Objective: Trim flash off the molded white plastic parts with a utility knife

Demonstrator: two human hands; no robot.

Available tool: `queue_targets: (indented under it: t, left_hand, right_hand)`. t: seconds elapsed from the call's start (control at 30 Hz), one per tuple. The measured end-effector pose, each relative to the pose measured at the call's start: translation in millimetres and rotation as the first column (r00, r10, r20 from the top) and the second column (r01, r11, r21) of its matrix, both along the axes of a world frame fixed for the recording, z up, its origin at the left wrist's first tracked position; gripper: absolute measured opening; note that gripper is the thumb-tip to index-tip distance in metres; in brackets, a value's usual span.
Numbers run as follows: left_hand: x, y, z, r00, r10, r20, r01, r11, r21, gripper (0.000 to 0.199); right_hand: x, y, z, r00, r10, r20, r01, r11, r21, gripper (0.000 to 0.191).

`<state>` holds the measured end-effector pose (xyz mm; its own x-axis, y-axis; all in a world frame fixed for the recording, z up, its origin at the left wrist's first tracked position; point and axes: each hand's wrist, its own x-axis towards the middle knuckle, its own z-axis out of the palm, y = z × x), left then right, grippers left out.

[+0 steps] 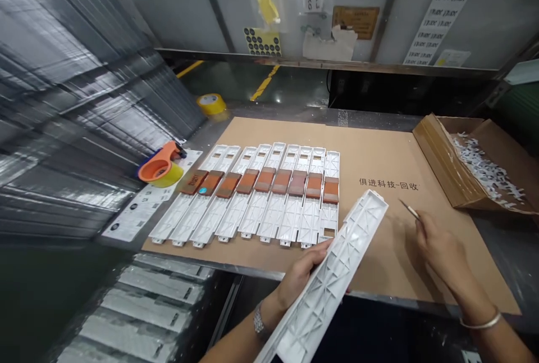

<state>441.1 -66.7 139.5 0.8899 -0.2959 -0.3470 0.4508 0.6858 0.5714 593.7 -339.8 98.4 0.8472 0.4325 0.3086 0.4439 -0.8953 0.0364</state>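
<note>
My left hand [300, 274] is closed around a long white plastic strip [337, 273], tilted with its ribbed side up, above the front edge of the worktable. In my right hand [440, 248], to the right of the strip's far end, the fingers pinch a slim pointed tool [408, 208]; its exact kind is unclear. The tool's tip is apart from the strip. Left of the held strip, several similar white strips [252, 214] lie side by side on a cardboard sheet [379, 152]. Reddish-brown blocks [265, 180] rest across their middles.
An open cardboard box [440, 169] of small white plastic pieces [488, 169] stands at the right. An orange tape dispenser [158, 166] sits on printed sheets [135, 214] at the left, with a yellow tape roll [211, 104] behind. More white strips [138, 309] lie lower left.
</note>
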Motion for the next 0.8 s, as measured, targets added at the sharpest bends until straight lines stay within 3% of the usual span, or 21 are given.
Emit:
queue_targets:
  t: [0.07, 0.13, 0.2, 0.27, 0.3, 0.37, 0.4, 0.43, 0.5, 0.6, 0.8]
  left_hand:
    - [1.0, 2.4, 0.1, 0.998, 0.058, 0.021, -0.058, 0.998, 0.028, 0.04]
    - [2.2, 4.4, 0.4, 0.996, 0.089, 0.022, -0.09, 0.994, 0.057, 0.04]
    - [3.3, 5.8, 1.7, 0.994, 0.107, 0.008, -0.108, 0.991, 0.081, 0.039]
    - [4.4, 6.3, 3.7, 0.993, 0.114, 0.004, -0.114, 0.988, 0.102, 0.038]
    - [4.9, 6.2, 4.7, 0.994, 0.11, 0.006, -0.11, 0.988, 0.111, 0.037]
    - [5.8, 5.4, 6.2, 0.993, 0.113, 0.025, -0.116, 0.982, 0.149, 0.035]
    - [6.2, 4.6, 6.7, 0.991, 0.128, 0.041, -0.133, 0.974, 0.183, 0.032]
    - [6.4, 3.8, 7.0, 0.987, 0.149, 0.057, -0.159, 0.961, 0.226, 0.03]
    - [6.6, 1.8, 7.5, 0.975, 0.211, 0.068, -0.222, 0.921, 0.32, 0.027]
    - [5.8, -0.9, 8.4, 0.96, 0.279, 0.01, -0.259, 0.88, 0.399, 0.03]
    - [3.5, 0.0, 10.4, 0.953, 0.301, -0.018, -0.255, 0.837, 0.484, 0.031]
  right_hand:
    - [3.5, 1.5, -20.4, 1.0, 0.021, -0.016, -0.021, 0.999, -0.024, 0.023]
    - [1.7, 5.7, -27.9, 0.999, 0.032, -0.011, -0.032, 0.999, -0.022, 0.021]
    - [-7.3, 14.8, -18.1, 0.999, 0.023, 0.029, -0.023, 1.0, 0.006, 0.022]
    - [-25.1, 31.3, 7.3, 0.994, 0.089, 0.069, -0.098, 0.984, 0.149, 0.021]
    - [-37.0, 42.6, 23.2, 0.975, 0.199, 0.096, -0.219, 0.924, 0.312, 0.017]
    - [-63.2, 69.3, 54.1, 0.876, 0.481, 0.045, -0.423, 0.719, 0.552, 0.011]
    - [-75.5, 83.3, 66.2, 0.805, 0.593, 0.03, -0.497, 0.646, 0.579, 0.013]
    - [-86.2, 96.7, 75.0, 0.763, 0.646, 0.039, -0.545, 0.61, 0.575, 0.011]
    - [-100.7, 118.5, 82.2, 0.741, 0.669, 0.06, -0.599, 0.618, 0.51, 0.014]
    - [-107.7, 135.6, 78.4, 0.746, 0.659, 0.095, -0.64, 0.671, 0.375, 0.027]
    - [-100.9, 137.7, 78.5, 0.726, 0.673, 0.143, -0.687, 0.701, 0.193, 0.029]
